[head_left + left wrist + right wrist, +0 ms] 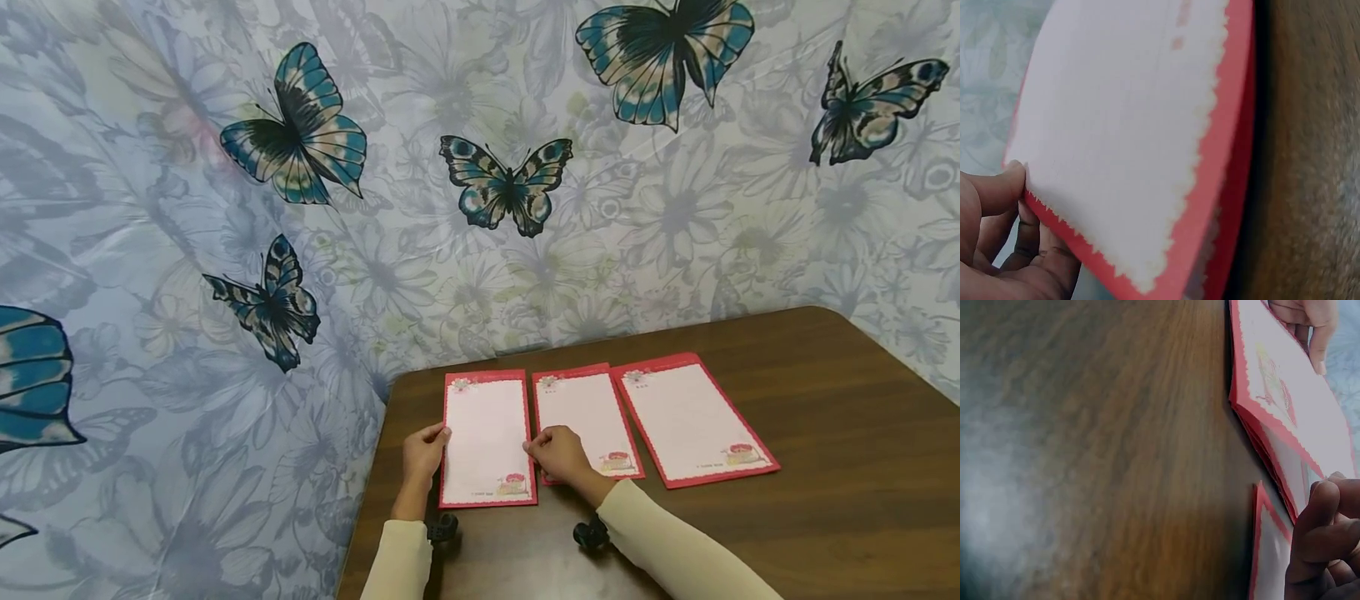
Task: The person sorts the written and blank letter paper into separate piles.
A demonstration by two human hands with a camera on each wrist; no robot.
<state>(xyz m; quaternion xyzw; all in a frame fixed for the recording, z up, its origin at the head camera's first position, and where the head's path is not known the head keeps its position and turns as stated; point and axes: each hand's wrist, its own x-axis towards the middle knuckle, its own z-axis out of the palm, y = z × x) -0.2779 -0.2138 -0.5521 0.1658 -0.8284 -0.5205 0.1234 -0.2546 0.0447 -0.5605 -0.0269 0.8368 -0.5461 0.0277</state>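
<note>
A white sheet of stationery paper [486, 442] with a red border lies at the left on the table, and the side views show its top sheet lifted off more red-bordered sheets. My left hand [423, 454] pinches its left edge between thumb and fingers, as the left wrist view of the sheet [1116, 137] shows. On the opposite edge, my right hand [558, 454] pinches the same sheet, its fingertips at the border in the right wrist view. Lower sheets [1266, 453] lie under the raised one. My right hand overlaps the middle stack of paper [581, 408].
Farther right lies another red-bordered paper stack [693, 421], slightly turned. All rest on a brown wooden table [832, 400]. Behind the table's back edge hangs a butterfly-printed cloth [405, 275]. A black wrist camera [591, 534] sits at my right wrist.
</note>
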